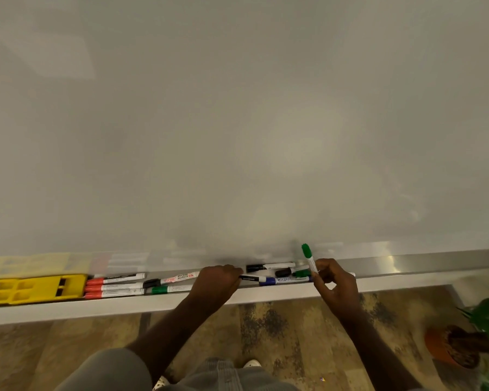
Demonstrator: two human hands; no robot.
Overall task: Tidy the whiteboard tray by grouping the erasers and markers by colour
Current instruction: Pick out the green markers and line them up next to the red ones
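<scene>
Sorting markers in tray: green one lifted, upright.

My right hand (332,280) pinches a green marker (308,258), cap up, above the tray (181,301). Its match, another green marker (168,290), lies lengthwise to the left, beyond my left hand (219,280), which is curled on a dark marker (250,277). Red markers (113,287) and yellow erasers (34,289) are far left; whiteboard (237,122) behind.

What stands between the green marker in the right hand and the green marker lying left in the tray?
The left hand rests on the tray between the raised green marker and the lying green marker.
</scene>
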